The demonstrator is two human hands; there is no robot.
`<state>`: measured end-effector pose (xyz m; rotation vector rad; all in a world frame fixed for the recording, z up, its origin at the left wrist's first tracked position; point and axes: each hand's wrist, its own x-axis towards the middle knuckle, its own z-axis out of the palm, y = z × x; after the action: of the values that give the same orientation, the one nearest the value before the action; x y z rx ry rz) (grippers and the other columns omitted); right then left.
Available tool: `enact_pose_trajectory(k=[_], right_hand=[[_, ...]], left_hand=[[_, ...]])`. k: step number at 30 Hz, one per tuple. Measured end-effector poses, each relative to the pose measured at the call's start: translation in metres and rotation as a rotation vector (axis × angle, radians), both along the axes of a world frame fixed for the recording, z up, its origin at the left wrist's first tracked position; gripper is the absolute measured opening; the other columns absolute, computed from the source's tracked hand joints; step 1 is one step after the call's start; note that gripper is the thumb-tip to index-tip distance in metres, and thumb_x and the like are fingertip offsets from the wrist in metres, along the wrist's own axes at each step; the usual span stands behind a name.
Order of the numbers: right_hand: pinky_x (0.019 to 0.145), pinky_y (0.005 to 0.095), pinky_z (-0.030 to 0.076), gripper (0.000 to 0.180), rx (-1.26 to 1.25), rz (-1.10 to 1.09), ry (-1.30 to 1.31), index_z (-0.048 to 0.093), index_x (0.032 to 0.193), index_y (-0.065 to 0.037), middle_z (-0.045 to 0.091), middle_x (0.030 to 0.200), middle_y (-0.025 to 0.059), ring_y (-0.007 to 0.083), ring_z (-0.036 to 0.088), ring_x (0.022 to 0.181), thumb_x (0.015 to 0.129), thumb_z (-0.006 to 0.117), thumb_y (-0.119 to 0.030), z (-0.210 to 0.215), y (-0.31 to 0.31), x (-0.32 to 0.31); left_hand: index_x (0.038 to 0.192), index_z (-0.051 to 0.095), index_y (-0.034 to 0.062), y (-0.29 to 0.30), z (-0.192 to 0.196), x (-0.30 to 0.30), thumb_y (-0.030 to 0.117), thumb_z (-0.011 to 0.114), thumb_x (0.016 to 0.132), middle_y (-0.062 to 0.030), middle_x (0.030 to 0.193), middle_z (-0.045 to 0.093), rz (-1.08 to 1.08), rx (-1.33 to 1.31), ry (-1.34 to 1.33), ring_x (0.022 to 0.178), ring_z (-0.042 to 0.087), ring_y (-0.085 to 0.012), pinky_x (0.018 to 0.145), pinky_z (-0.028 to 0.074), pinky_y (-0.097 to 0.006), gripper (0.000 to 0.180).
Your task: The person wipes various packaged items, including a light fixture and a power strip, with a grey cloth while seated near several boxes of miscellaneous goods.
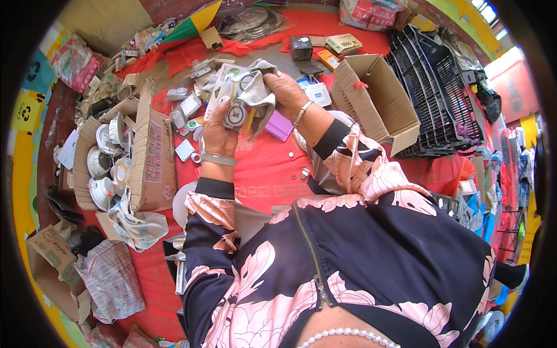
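My left hand (217,134) grips a flat white blister pack (230,97) with a round part showing on its front, held upright over the red cloth. My right hand (285,91) presses a crumpled grey rag (258,91) against the pack's top right side. Both wrists wear a bangle. My floral sleeves come up from the lower edge.
A long cardboard box (152,156) with white round fittings (103,162) lies at left. An open brown carton (377,98) and stacked black crates (438,87) stand at right. A purple box (279,125), small packets and loose parts litter the red cloth (261,168).
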<state>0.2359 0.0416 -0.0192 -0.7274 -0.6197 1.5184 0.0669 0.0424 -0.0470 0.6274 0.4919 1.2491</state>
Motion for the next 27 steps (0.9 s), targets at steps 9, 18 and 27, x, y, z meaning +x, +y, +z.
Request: enact_pose_trajectory(k=[9, 18, 27], right_hand=[[0.074, 0.0267, 0.046, 0.025, 0.023, -0.169, -0.147, 0.058, 0.11, -0.007, 0.061, 0.093, 0.0008, 0.0109, 0.055, 0.083, 0.087, 0.049, -0.008, -0.023, -0.015, -0.05], [0.075, 0.0266, 0.046, 0.03, -0.093, -0.067, -0.344, 0.054, 0.111, -0.006, 0.059, 0.094, 0.0041, 0.0144, 0.055, 0.085, 0.082, 0.05, -0.001, -0.049, -0.043, -0.079], [0.074, 0.0252, 0.048, 0.019, 0.085, -0.205, -0.12, 0.059, 0.102, -0.004, 0.063, 0.093, 0.0023, 0.0114, 0.058, 0.082, 0.084, 0.054, 0.0, -0.018, -0.02, -0.042]], left_hand=[[0.117, 0.053, 0.0011, -0.001, -0.004, -0.005, 0.014, 0.058, 0.085, -0.0119, 0.108, 0.062, 0.103, -0.058, -0.109, 0.097, 0.062, -0.0248, 0.087, 0.05, -0.037, 0.035], [0.12, 0.05, 0.0003, -0.005, 0.013, 0.0, 0.012, 0.055, 0.087, -0.0128, 0.106, 0.061, 0.058, -0.043, -0.244, 0.091, 0.064, -0.0245, 0.08, 0.054, -0.037, 0.036], [0.118, 0.052, 0.0, -0.009, 0.02, 0.0, 0.007, 0.062, 0.083, -0.0105, 0.108, 0.062, 0.042, 0.048, -0.084, 0.096, 0.061, -0.0227, 0.087, 0.05, -0.037, 0.038]])
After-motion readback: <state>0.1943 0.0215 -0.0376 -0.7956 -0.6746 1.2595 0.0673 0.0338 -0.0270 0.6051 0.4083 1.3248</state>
